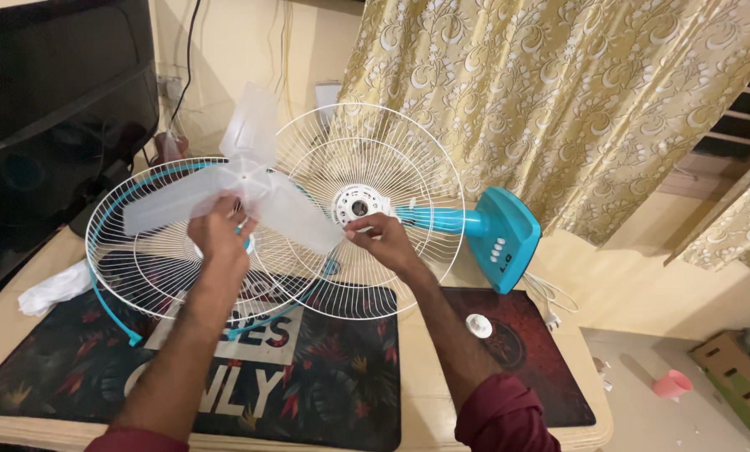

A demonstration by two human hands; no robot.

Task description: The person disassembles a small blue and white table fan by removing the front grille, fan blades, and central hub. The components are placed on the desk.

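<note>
**Fan blade off its hub, grilles loose on the tabletop**

At frame centre, my left hand (217, 230) holds the translucent fan blade (245, 180) in a closed grip; my right hand (385, 238) pinches the rear grille (371, 209) at the motor hub. I judge the thin blade could snag the front grille (153, 251) and flex or crack.

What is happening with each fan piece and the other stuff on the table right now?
left hand: grips the blade at its hub
fan blade: clear, held up off the motor
right hand: touches the rear grille's centre
rear grille: on the fan, no blade on it
front grille: taken off, lying tilted on the mat
fan base: teal, lying on its side
white cap: loose on the mat
curtain: drawn shut
</note>
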